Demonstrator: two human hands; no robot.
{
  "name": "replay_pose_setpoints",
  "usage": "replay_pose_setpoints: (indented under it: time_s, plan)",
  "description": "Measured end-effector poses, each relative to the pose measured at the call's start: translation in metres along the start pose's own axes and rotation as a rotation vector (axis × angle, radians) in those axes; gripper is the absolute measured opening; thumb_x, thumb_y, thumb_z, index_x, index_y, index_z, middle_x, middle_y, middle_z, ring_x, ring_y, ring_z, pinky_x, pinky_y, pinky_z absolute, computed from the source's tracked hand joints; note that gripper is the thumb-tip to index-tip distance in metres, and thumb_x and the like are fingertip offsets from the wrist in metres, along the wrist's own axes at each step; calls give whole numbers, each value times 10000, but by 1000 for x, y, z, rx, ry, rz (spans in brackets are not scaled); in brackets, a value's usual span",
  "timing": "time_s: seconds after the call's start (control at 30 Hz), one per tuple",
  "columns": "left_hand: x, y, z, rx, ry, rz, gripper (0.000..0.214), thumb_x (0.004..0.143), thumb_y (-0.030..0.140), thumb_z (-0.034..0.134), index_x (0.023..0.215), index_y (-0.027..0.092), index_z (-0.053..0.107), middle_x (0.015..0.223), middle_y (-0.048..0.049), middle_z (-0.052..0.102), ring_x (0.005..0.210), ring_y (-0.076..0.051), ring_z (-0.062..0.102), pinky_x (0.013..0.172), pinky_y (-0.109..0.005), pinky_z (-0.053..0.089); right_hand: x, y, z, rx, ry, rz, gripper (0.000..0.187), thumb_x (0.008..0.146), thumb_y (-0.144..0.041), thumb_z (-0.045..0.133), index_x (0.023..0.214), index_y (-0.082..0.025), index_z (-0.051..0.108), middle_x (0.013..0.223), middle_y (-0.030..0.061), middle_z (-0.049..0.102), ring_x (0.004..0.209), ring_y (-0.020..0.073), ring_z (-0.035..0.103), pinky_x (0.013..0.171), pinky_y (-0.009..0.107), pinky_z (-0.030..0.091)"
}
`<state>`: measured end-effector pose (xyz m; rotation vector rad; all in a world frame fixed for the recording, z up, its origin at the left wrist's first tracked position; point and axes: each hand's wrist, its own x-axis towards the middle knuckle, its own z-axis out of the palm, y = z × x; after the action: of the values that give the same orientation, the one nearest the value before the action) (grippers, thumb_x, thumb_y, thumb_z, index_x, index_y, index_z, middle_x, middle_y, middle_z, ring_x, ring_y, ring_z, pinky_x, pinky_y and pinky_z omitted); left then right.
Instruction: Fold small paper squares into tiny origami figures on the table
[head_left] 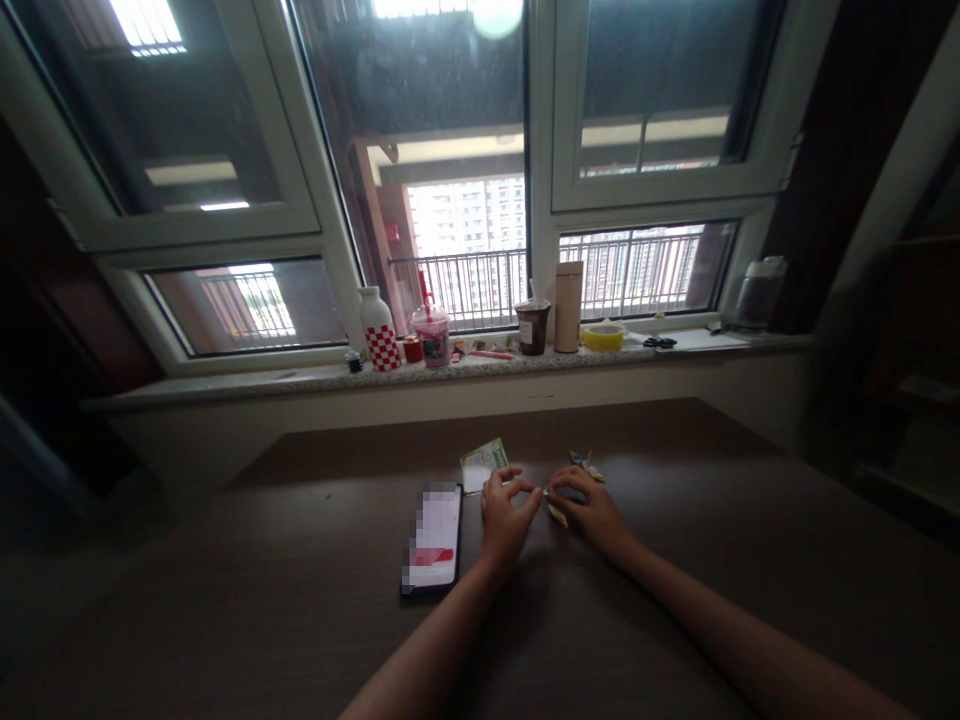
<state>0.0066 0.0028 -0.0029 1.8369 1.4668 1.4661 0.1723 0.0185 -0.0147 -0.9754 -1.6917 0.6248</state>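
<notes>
Both my hands rest close together on a dark brown table [675, 560]. My left hand [505, 515] has its fingers curled and pinched toward the right. My right hand [589, 510] is also curled, its fingertips meeting the left's over a small yellowish piece of paper [556, 514] that both pinch. A small colourful folded paper [586, 464] lies just beyond my right hand. A green and white paper packet [483, 464] lies just beyond my left hand. A smartphone [433, 538] with a lit screen lies flat to the left of my left hand.
A stone window sill [315, 377] runs behind the table. On it stand a red-checked white bottle [379, 329], a pink lidded cup [433, 334], a dark drink cup [532, 326], a tall beige flask [568, 306], a yellow tape roll [603, 336] and scissors [659, 343].
</notes>
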Motion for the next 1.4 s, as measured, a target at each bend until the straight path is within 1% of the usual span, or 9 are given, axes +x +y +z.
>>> replay_pose_setpoints:
  time_s: [0.23, 0.43, 0.57, 0.77, 0.93, 1.23, 1.4]
  plan:
    - [1, 3, -2, 50, 5, 32, 51, 722, 205, 727, 678, 230, 723, 1105, -48, 607, 1104, -244, 538, 1019, -448, 388, -1, 3, -1, 11, -23, 9, 264, 807, -488, 655, 793, -228, 697, 928, 51, 608, 962, 228, 569, 908, 379, 415]
    - [1, 7, -4, 120, -4, 71, 97, 675, 148, 755, 662, 241, 731, 1139, -37, 598, 1087, -243, 526, 1006, -448, 388, -1, 2, 0, 41, -40, 33, 289, 796, -497, 655, 745, -214, 689, 927, 56, 611, 957, 228, 575, 911, 374, 422]
    - [0, 8, -5, 150, -12, 83, 91, 682, 166, 763, 676, 252, 735, 1160, -31, 590, 1084, -244, 520, 1001, -453, 383, 0, 2, 0, 49, -36, 44, 306, 781, -516, 662, 732, -214, 685, 927, 61, 615, 965, 235, 576, 917, 378, 422]
    - [-1, 8, -6, 172, -17, 120, 91, 721, 205, 759, 760, 287, 758, 1173, -36, 580, 1123, -250, 505, 1033, -469, 348, 1, 3, -2, 51, -35, 49, 308, 778, -520, 661, 757, -213, 687, 921, 58, 614, 952, 234, 580, 916, 378, 419]
    - [-2, 8, -7, 162, -17, 136, 69, 713, 224, 774, 739, 286, 756, 1178, -36, 575, 1146, -253, 496, 1056, -483, 330, 1, 2, -3, 46, -27, 50, 327, 765, -544, 668, 758, -218, 687, 916, 58, 626, 940, 234, 584, 907, 377, 429]
    - [0, 8, -8, 124, -3, 128, 72, 713, 214, 782, 715, 281, 758, 1173, -35, 577, 1128, -251, 509, 1036, -480, 352, 0, 0, -2, 26, -17, 18, 356, 788, -570, 639, 775, -217, 682, 921, 62, 623, 947, 232, 582, 906, 375, 436]
    - [-1, 7, -7, 118, 6, 113, 63, 723, 208, 764, 723, 270, 752, 1182, -36, 577, 1110, -243, 520, 1036, -477, 364, 0, -3, -1, 31, -22, 26, 362, 791, -572, 630, 780, -214, 682, 932, 67, 619, 962, 233, 582, 912, 375, 445]
